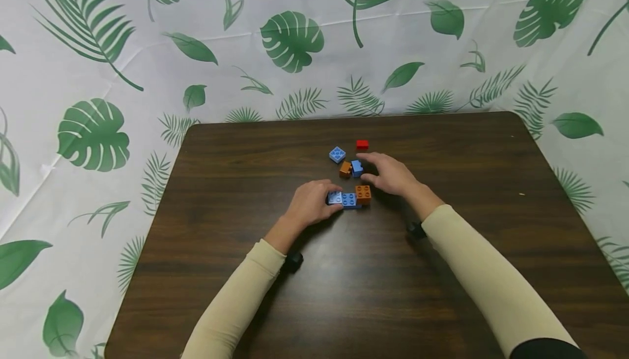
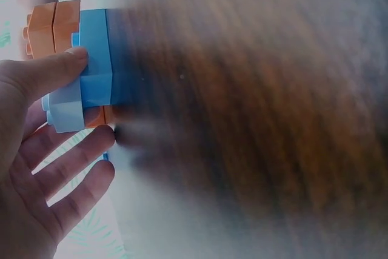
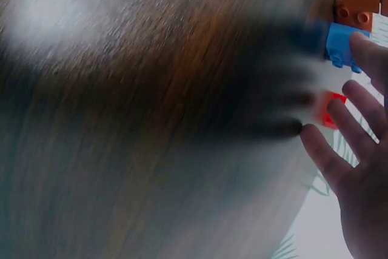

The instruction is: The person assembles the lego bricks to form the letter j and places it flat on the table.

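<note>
My left hand point(image 1: 310, 201) grips the left end of a joined row of toy building bricks, thumb on the near side. The row has a light blue brick point(image 2: 65, 108), a blue brick point(image 1: 349, 200) and, raised at the right end, orange bricks point(image 1: 363, 194). My right hand point(image 1: 388, 174) is spread just right of a loose blue brick point(image 1: 356, 168), its thumb tip close to that brick in the right wrist view. Beside the loose blue brick lies an orange brick point(image 1: 345, 170) on its side, studs toward it.
Behind these lie a light blue brick point(image 1: 337, 154) and a red brick point(image 1: 362, 144). The dark wooden table point(image 1: 344, 282) reaches back to a white leaf-print cloth point(image 1: 236, 69).
</note>
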Demonstrator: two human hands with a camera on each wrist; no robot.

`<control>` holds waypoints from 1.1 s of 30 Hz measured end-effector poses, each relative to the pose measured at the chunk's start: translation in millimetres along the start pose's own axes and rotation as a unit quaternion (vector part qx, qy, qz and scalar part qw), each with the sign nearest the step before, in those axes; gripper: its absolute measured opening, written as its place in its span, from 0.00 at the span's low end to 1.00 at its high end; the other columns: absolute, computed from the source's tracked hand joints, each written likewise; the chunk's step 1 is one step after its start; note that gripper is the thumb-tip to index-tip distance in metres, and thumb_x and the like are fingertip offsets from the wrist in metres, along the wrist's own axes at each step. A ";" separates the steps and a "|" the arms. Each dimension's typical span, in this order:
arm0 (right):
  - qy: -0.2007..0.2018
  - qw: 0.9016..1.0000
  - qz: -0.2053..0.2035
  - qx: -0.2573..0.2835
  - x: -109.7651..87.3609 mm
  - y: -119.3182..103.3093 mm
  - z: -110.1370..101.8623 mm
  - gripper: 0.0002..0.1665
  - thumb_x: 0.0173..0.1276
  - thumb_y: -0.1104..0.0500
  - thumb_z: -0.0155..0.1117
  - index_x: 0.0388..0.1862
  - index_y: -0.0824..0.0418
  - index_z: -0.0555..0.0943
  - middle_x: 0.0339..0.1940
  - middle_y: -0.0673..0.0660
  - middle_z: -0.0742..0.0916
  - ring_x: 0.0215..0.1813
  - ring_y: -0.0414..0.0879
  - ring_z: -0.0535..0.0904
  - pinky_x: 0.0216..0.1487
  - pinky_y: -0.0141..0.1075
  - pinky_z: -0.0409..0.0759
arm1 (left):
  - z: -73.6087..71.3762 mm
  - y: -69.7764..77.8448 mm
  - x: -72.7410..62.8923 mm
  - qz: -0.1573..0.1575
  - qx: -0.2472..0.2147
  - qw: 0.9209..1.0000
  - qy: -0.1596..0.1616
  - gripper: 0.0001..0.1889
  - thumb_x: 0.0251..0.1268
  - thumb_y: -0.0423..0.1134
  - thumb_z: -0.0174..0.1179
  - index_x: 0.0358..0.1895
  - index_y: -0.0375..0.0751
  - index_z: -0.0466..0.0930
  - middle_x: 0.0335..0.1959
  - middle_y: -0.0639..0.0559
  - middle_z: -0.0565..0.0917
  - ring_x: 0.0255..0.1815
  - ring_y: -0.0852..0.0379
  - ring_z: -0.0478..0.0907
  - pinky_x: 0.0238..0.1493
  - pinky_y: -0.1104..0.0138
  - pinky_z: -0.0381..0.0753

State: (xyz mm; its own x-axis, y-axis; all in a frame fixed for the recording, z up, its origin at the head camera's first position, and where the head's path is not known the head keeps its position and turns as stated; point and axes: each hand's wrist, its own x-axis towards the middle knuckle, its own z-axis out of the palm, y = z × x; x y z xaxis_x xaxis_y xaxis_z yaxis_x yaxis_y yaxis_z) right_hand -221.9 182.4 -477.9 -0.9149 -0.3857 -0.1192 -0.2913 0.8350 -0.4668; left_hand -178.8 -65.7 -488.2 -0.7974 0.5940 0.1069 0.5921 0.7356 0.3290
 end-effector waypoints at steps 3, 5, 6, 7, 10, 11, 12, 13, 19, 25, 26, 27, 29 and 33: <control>-0.004 1.000 0.002 -0.008 2.0 -2.0 1.9 0.38 0.71 0.50 0.64 0.76 0.52 0.64 0.72 0.61 0.71 0.71 0.60 0.65 0.64 0.60 0.64 | 0.5 0.5 0.0 0.003 -0.002 1.000 0.003 0.21 0.58 0.54 0.69 0.53 0.51 0.86 0.43 0.58 0.84 0.39 0.61 0.80 0.39 0.63 0.78; -0.003 1.000 0.009 -0.015 3.1 -3.8 3.5 0.38 0.70 0.49 0.64 0.76 0.51 0.64 0.71 0.60 0.72 0.70 0.59 0.66 0.63 0.60 0.65 | 0.6 1.0 0.1 0.003 -0.003 1.000 0.004 0.21 0.58 0.54 0.69 0.53 0.51 0.86 0.42 0.58 0.84 0.38 0.61 0.80 0.39 0.63 0.78; -0.002 1.000 0.014 -0.018 3.5 -4.7 4.3 0.37 0.70 0.49 0.64 0.76 0.51 0.65 0.71 0.60 0.72 0.70 0.59 0.66 0.63 0.60 0.65 | 0.8 1.2 0.3 0.004 -0.003 1.000 0.004 0.21 0.58 0.54 0.69 0.53 0.51 0.86 0.42 0.58 0.83 0.37 0.61 0.79 0.38 0.63 0.78; 0.000 1.000 0.018 -0.021 4.0 -5.0 5.1 0.37 0.70 0.48 0.64 0.75 0.52 0.66 0.70 0.60 0.73 0.70 0.59 0.66 0.63 0.60 0.65 | 0.9 1.4 0.4 0.004 -0.002 1.000 0.004 0.21 0.58 0.54 0.69 0.53 0.51 0.86 0.42 0.58 0.83 0.37 0.61 0.79 0.38 0.64 0.78; 0.008 0.999 0.028 -0.025 5.2 -5.4 7.3 0.34 0.70 0.48 0.65 0.73 0.52 0.69 0.69 0.60 0.74 0.69 0.58 0.67 0.62 0.60 0.66 | 1.0 2.1 1.2 0.003 0.000 1.000 0.003 0.21 0.58 0.54 0.69 0.53 0.51 0.86 0.41 0.58 0.83 0.36 0.62 0.78 0.37 0.64 0.77; 0.010 0.999 0.031 -0.025 5.4 -5.3 7.8 0.34 0.70 0.48 0.64 0.72 0.52 0.70 0.69 0.60 0.74 0.69 0.58 0.67 0.63 0.60 0.66 | 1.1 2.3 1.3 0.003 -0.001 1.000 0.001 0.21 0.58 0.54 0.69 0.53 0.51 0.86 0.41 0.58 0.83 0.36 0.62 0.78 0.37 0.64 0.77; 0.011 0.999 0.032 -0.025 5.6 -4.8 7.9 0.33 0.70 0.48 0.64 0.72 0.53 0.70 0.69 0.60 0.74 0.69 0.58 0.67 0.63 0.59 0.65 | 1.1 2.3 1.3 0.002 -0.001 1.000 0.000 0.21 0.58 0.54 0.69 0.53 0.51 0.86 0.41 0.58 0.83 0.36 0.62 0.78 0.37 0.64 0.77; 0.011 0.999 0.031 -0.022 5.8 -4.2 7.9 0.32 0.70 0.49 0.64 0.71 0.53 0.71 0.69 0.60 0.74 0.69 0.58 0.67 0.64 0.59 0.65 | 1.1 2.4 1.2 0.001 0.000 1.000 -0.001 0.21 0.58 0.54 0.69 0.53 0.52 0.85 0.41 0.58 0.83 0.36 0.62 0.78 0.36 0.64 0.77; 0.020 0.999 0.041 0.011 1.7 2.6 3.3 0.31 0.70 0.51 0.64 0.70 0.54 0.72 0.66 0.60 0.77 0.66 0.58 0.71 0.64 0.57 0.66 | 1.0 1.5 -0.1 -0.006 0.003 1.000 -0.005 0.21 0.59 0.55 0.69 0.54 0.53 0.85 0.41 0.58 0.83 0.38 0.61 0.79 0.38 0.63 0.77; 0.035 0.997 0.034 0.064 -12.1 12.4 -4.9 0.28 0.71 0.56 0.63 0.68 0.56 0.72 0.62 0.63 0.80 0.63 0.58 0.74 0.62 0.57 0.68 | 1.1 1.5 -1.0 -0.009 0.001 1.000 -0.007 0.21 0.59 0.55 0.68 0.54 0.53 0.85 0.43 0.58 0.83 0.40 0.60 0.80 0.40 0.62 0.78; 0.038 0.996 0.033 0.074 -14.9 13.2 -6.2 0.27 0.71 0.56 0.63 0.68 0.57 0.72 0.61 0.63 0.80 0.63 0.58 0.74 0.62 0.57 0.68 | 1.1 1.6 -1.2 -0.009 0.000 1.000 -0.007 0.21 0.59 0.55 0.68 0.54 0.52 0.85 0.43 0.58 0.83 0.40 0.60 0.80 0.40 0.62 0.78; 0.041 0.995 0.032 0.081 -17.5 13.8 -7.0 0.27 0.71 0.56 0.63 0.67 0.57 0.72 0.60 0.62 0.80 0.62 0.57 0.74 0.62 0.56 0.68 | 1.1 1.7 -1.3 -0.009 0.000 1.000 -0.007 0.21 0.59 0.55 0.68 0.54 0.52 0.85 0.43 0.58 0.83 0.40 0.60 0.80 0.40 0.62 0.78; 0.049 0.994 0.024 0.090 -23.0 13.7 -9.0 0.27 0.71 0.56 0.63 0.67 0.57 0.72 0.60 0.61 0.80 0.61 0.57 0.74 0.62 0.56 0.68 | 1.3 1.9 -1.3 -0.007 0.000 1.000 -0.005 0.21 0.59 0.55 0.68 0.54 0.53 0.85 0.43 0.58 0.84 0.40 0.59 0.80 0.40 0.62 0.78; 0.066 0.994 -0.002 0.089 -33.7 9.7 -12.4 0.27 0.70 0.57 0.64 0.67 0.56 0.73 0.57 0.59 0.78 0.58 0.54 0.74 0.59 0.54 0.71 | 2.1 2.2 -0.8 -0.006 0.002 1.000 -0.001 0.21 0.59 0.55 0.69 0.54 0.53 0.85 0.43 0.58 0.84 0.41 0.59 0.80 0.41 0.61 0.78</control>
State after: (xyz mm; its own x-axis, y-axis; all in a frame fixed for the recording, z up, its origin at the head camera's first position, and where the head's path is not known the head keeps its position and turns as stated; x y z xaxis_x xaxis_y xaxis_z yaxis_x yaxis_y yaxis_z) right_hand -197.4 208.3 -467.6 -0.9457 -0.3249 -0.0061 -0.2521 0.7456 -0.6168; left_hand -176.6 -63.9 -489.5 -0.8043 0.5855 0.1017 0.5828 0.7438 0.3273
